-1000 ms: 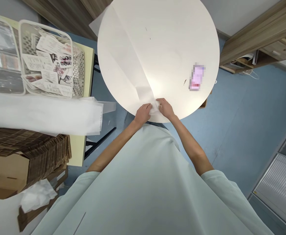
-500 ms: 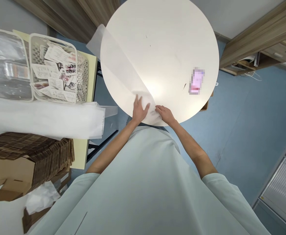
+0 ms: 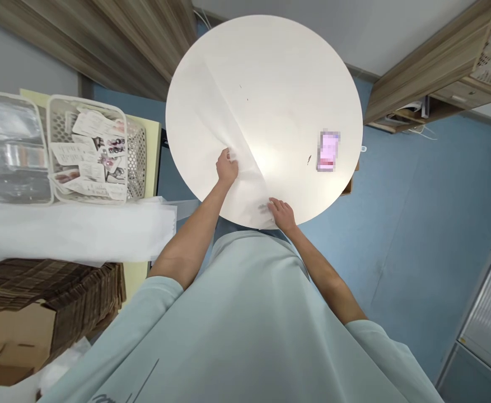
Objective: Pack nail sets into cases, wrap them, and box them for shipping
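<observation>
A thin, translucent white sheet [image 3: 218, 106] lies slantwise over the left side of a round white table [image 3: 287, 61], reaching down to the near edge. My left hand [image 3: 227, 168] is closed on the sheet's left side, its fingers curled and the sheet creased beside them. Near the table's front edge, my right hand [image 3: 283, 214] has its fingers drawn together on the sheet's right border. The tips of that hand are small in view. A pink-screened phone [image 3: 328, 151], blurred out, rests on the table's right side.
On the left side table stand white baskets, one with printed cards [image 3: 96, 151] and one with clear packets [image 3: 10, 148]. A stack of white sheets [image 3: 73, 229] and folded cardboard boxes [image 3: 73, 308] lie nearer. A wooden cabinet [image 3: 425, 61] stands at the right.
My left hand has moved up and left along the sheet, and its spread fingers have closed on it. The sheet's far end has come onto the table. My right hand stays near the edge.
</observation>
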A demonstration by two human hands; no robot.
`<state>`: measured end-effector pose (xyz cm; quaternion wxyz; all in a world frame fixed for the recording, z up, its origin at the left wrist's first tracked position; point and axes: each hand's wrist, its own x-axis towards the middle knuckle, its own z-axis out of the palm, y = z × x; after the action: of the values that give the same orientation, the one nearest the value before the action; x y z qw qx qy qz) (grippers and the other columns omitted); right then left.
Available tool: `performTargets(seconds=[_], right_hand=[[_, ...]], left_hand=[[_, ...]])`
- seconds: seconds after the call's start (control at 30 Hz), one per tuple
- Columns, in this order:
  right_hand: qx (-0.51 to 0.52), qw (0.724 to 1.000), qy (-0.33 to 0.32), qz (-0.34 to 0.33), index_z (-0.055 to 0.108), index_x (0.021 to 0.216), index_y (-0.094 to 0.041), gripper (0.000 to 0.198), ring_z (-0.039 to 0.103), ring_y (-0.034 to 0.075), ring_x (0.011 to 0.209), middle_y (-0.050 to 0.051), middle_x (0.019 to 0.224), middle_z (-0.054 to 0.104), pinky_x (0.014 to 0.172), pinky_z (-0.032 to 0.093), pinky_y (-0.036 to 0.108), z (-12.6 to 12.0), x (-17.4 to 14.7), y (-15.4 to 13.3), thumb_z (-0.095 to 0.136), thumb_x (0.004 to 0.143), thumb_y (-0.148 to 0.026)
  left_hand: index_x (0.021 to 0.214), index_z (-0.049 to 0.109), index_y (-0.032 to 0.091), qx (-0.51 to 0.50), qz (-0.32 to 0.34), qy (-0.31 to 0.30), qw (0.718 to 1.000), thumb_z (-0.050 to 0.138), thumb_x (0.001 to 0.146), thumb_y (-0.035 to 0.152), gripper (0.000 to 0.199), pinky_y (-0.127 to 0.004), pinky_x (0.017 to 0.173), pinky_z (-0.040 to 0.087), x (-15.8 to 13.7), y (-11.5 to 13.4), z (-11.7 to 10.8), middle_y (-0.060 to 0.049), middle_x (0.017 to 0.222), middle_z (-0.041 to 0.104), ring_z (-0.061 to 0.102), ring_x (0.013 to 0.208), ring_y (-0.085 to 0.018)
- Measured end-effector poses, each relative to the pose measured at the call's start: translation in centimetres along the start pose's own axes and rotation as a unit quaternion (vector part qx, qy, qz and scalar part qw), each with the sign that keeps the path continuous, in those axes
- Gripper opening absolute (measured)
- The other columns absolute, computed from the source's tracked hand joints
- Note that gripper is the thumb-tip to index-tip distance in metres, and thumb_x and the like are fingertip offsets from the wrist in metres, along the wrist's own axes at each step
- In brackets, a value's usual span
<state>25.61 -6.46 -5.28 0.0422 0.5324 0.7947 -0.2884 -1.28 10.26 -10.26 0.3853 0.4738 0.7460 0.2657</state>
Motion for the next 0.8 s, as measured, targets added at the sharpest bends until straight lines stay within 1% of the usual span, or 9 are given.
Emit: performTargets(seconds=[0.1, 0.13, 0.23, 0.3, 0.4, 0.5, 0.6, 0.7, 0.8], right_hand=[[0.001, 0.998, 0.034, 0.047, 0.077, 0.134, -0.021, 0.048, 0.073, 0.031, 0.127, 0.016, 0.162, 0.070, 0.098, 0.056, 0.043, 0.6, -0.8, 0.4, 0.044, 0.106, -0.002], [0.002, 0.997, 0.045, 0.063, 0.077, 0.134, -0.022, 0.047, 0.073, 0.031, 0.127, 0.016, 0.161, 0.071, 0.098, 0.057, 0.043, 0.8, -1.1, 0.6, 0.045, 0.106, -0.002], [0.011, 0.991, 0.074, 0.112, 0.077, 0.135, -0.023, 0.048, 0.073, 0.031, 0.130, 0.016, 0.161, 0.070, 0.100, 0.058, 0.043, 1.0, -1.7, 1.1, 0.045, 0.105, -0.002], [0.019, 0.986, 0.093, 0.138, 0.077, 0.137, -0.022, 0.052, 0.073, 0.031, 0.131, 0.018, 0.161, 0.070, 0.101, 0.059, 0.044, 1.0, -1.9, 1.3, 0.046, 0.101, 0.000], [0.028, 0.980, 0.120, 0.154, 0.076, 0.138, -0.021, 0.056, 0.073, 0.031, 0.129, 0.018, 0.157, 0.072, 0.099, 0.061, 0.044, 1.2, -2.0, 1.2, 0.047, 0.096, 0.002], [0.031, 0.981, 0.116, 0.150, 0.076, 0.134, -0.021, 0.054, 0.074, 0.030, 0.126, 0.017, 0.157, 0.072, 0.099, 0.061, 0.042, 1.3, -1.9, 0.6, 0.048, 0.094, 0.001], [0.036, 0.984, 0.095, 0.145, 0.075, 0.134, -0.021, 0.054, 0.073, 0.030, 0.128, 0.017, 0.159, 0.070, 0.101, 0.061, 0.043, 1.1, -1.9, 0.0, 0.052, 0.092, 0.001], [0.043, 0.985, 0.082, 0.145, 0.075, 0.137, -0.022, 0.057, 0.071, 0.031, 0.132, 0.017, 0.161, 0.069, 0.103, 0.061, 0.044, 0.6, -1.9, -0.2, 0.051, 0.091, 0.003], [0.047, 0.986, 0.072, 0.139, 0.076, 0.138, -0.022, 0.061, 0.071, 0.031, 0.136, 0.016, 0.162, 0.069, 0.105, 0.062, 0.044, 0.1, -2.0, 0.1, 0.048, 0.092, 0.006]], left_hand=[[0.158, 0.066, 0.020, -0.004, -0.066, -0.022, 0.998, 0.069, 0.093, 0.014, 0.065, -0.050, 0.117, 0.061, 2.1, 1.9, 1.6, -0.017, 0.142, 0.077, 0.079, 0.121, -0.031], [0.158, 0.066, 0.020, -0.003, -0.066, -0.033, 0.997, 0.069, 0.092, 0.012, 0.066, -0.049, 0.117, 0.061, 2.6, 2.5, 2.3, -0.017, 0.143, 0.077, 0.079, 0.121, -0.031], [0.159, 0.066, 0.023, -0.012, -0.038, -0.067, 0.997, 0.068, 0.095, 0.013, 0.064, -0.050, 0.117, 0.060, 4.0, 4.3, 4.5, -0.016, 0.144, 0.076, 0.079, 0.121, -0.030], [0.159, 0.066, 0.026, -0.022, -0.012, -0.087, 0.996, 0.068, 0.098, 0.016, 0.062, -0.051, 0.117, 0.060, 4.6, 5.1, 6.0, -0.014, 0.142, 0.076, 0.079, 0.120, -0.030], [0.157, 0.068, 0.025, -0.018, 0.015, -0.098, 0.995, 0.067, 0.097, 0.017, 0.060, -0.055, 0.118, 0.059, 5.0, 6.0, 7.6, -0.014, 0.140, 0.077, 0.078, 0.121, -0.032], [0.153, 0.069, 0.021, 0.012, 0.019, -0.092, 0.996, 0.066, 0.094, 0.012, 0.060, -0.056, 0.119, 0.059, 5.1, 6.4, 7.9, -0.016, 0.138, 0.077, 0.076, 0.124, -0.033], [0.148, 0.071, 0.018, 0.035, 0.007, -0.086, 0.996, 0.066, 0.094, 0.012, 0.055, -0.056, 0.119, 0.059, 5.1, 6.3, 7.1, -0.016, 0.129, 0.078, 0.076, 0.121, -0.033], [0.143, 0.071, 0.020, 0.014, 0.001, -0.083, 0.996, 0.069, 0.097, 0.019, 0.046, -0.057, 0.118, 0.059, 5.1, 6.1, 6.4, -0.013, 0.115, 0.080, 0.077, 0.114, -0.033], [0.141, 0.071, 0.022, 0.014, -0.007, -0.077, 0.997, 0.071, 0.098, 0.020, 0.044, -0.056, 0.117, 0.060, 5.0, 6.2, 6.1, -0.011, 0.112, 0.080, 0.077, 0.112, -0.032]])
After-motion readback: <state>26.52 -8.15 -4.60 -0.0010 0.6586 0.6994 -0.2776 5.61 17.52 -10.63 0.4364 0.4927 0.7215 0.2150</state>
